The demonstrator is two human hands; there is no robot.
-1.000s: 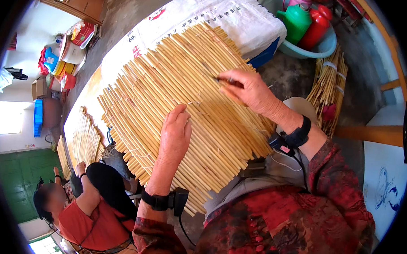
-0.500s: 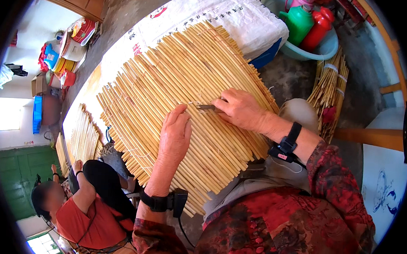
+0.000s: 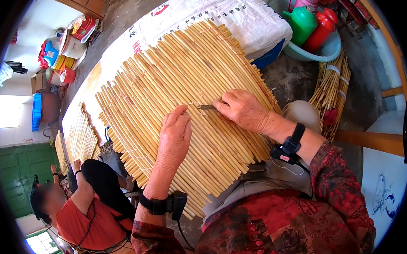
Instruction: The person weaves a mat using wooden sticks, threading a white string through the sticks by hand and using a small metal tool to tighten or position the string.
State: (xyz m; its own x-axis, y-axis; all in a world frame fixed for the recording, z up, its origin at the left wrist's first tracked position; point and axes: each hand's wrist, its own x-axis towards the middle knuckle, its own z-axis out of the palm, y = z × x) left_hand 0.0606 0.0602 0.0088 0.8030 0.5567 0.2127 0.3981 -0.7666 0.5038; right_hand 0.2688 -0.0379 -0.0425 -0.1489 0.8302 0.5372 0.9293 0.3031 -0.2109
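Observation:
A mat of yellow reed stalks [image 3: 169,72], laid side by side and tied with thin string, lies in front of me. My right hand [image 3: 243,111] grips a small flat dark metal tool [image 3: 207,107] between thumb and fingers. Its tip touches a bit of white string [image 3: 194,104] near the mat's middle. Just left of that tip, my left hand [image 3: 174,132] rests on the stalks with fingers closed; what they pinch, if anything, is hidden.
Beneath the mat's far side is a white printed sack [image 3: 256,21] on a table. A pale blue basin [image 3: 322,55] with green and red flasks stands at far right, above a bundle of stalks [image 3: 332,86]. At left sits a person [image 3: 90,221] beside another mat [image 3: 83,131].
The view has shifted slightly. Both hands stay at nearly the same spot on the mat, the tool's tip still at the string.

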